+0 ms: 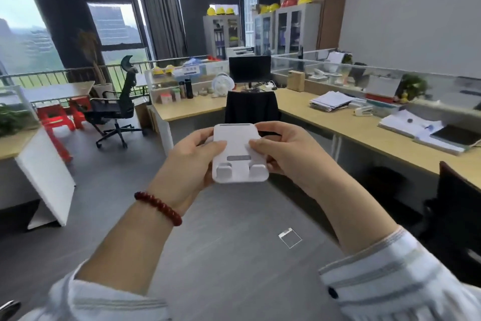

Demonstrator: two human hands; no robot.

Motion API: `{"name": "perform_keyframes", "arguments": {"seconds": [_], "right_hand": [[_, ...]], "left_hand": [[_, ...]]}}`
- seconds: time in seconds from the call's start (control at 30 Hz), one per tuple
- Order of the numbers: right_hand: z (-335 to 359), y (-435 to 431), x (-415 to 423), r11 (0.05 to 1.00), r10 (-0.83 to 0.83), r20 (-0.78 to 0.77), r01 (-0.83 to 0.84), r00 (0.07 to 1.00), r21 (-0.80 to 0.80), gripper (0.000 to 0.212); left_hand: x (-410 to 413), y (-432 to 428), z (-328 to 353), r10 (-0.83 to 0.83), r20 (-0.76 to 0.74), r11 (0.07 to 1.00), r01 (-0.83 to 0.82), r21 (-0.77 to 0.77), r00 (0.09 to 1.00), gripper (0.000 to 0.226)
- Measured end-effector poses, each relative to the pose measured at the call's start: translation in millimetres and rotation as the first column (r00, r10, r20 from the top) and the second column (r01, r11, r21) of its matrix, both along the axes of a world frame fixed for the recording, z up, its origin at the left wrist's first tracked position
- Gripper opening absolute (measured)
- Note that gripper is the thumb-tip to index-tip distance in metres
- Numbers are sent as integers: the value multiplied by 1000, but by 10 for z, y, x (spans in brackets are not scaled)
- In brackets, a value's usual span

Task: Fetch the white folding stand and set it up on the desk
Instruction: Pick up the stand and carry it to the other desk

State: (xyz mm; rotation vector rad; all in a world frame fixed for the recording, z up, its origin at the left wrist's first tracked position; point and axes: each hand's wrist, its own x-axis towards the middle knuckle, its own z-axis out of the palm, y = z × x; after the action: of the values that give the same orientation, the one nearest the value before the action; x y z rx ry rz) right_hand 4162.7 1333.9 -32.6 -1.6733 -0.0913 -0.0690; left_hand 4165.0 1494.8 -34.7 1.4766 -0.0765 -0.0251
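The white folding stand (238,146) is a flat rounded plate with a grey strip and two small lips at its near end. I hold it in the air at chest height over the grey floor, folded flat. My left hand (194,162) grips its left edge with the thumb on top. My right hand (282,150) grips its right edge, thumb also pressed on the plate. A long wooden desk (346,128) runs along the right side ahead of me, apart from the stand.
Paper stacks (330,100), a stapler (363,111) and notebooks (426,130) lie on the right desk. A black chair with a jacket (251,108) stands at the desk corner, with a monitor (250,68) behind it. Another office chair (114,110) and red stools (58,117) stand to the left.
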Motion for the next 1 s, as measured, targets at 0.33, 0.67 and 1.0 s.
{"name": "perform_keyframes", "arguments": {"seconds": [0.33, 0.67, 1.0], "right_hand": [[171, 510, 3190, 995, 98, -33, -99, 995, -17, 37], [51, 829, 6033, 1000, 16, -68, -17, 998, -17, 34], [5, -192, 8064, 931, -363, -172, 363, 916, -33, 47]], "left_hand": [[3078, 506, 137, 84, -18, 996, -84, 18, 996, 22], [6094, 795, -32, 42, -9, 998, -41, 56, 999, 32], [8785, -453, -136, -294, -107, 946, 305, 108, 950, 36]]}}
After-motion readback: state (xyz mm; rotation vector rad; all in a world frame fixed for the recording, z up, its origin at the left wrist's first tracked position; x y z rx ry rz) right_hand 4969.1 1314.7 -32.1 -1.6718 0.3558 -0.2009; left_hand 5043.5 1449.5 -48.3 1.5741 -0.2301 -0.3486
